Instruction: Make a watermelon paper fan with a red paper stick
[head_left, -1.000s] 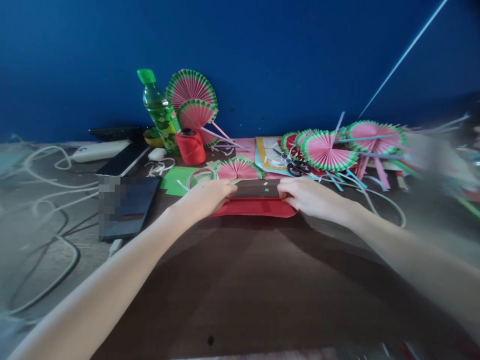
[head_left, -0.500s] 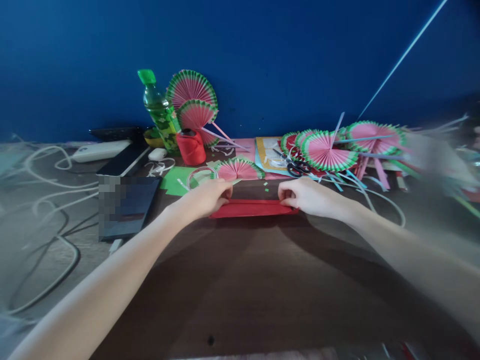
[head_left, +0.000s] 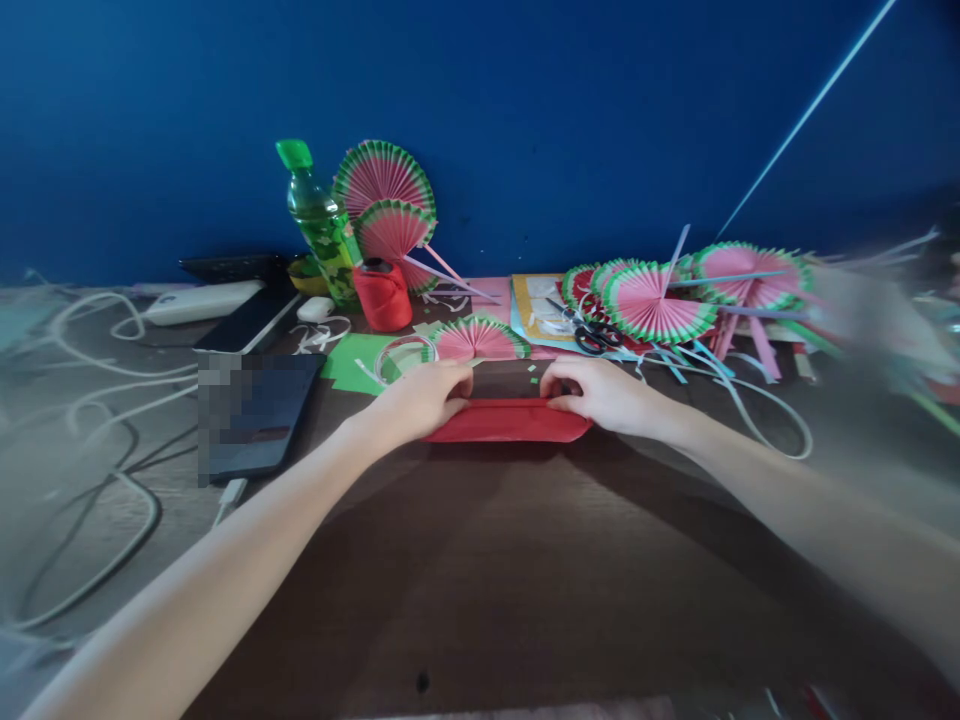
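A folded strip of red paper (head_left: 506,422) lies crosswise over the dark tabletop (head_left: 517,560). My left hand (head_left: 429,396) pinches its upper edge near the left end, thumb against the fingers. Toward the right end, my right hand (head_left: 596,392) pinches the same edge in a similar way. Just beyond the strip sits a pleated pink fan with a green rim (head_left: 476,340), and small green paper scraps (head_left: 533,380) are scattered between the hands.
At the back left stand a green-capped bottle (head_left: 319,225) and a red roll (head_left: 382,295). A dark phone (head_left: 281,420) and white cables (head_left: 142,500) lie left. Black-handled scissors (head_left: 598,337) and several watermelon-coloured fans (head_left: 660,300) are at the back right. A blue wall rises behind.
Both hands have moved inward along the red paper, slightly closer together. More of the strip's front face now shows, reaching a little nearer to me.
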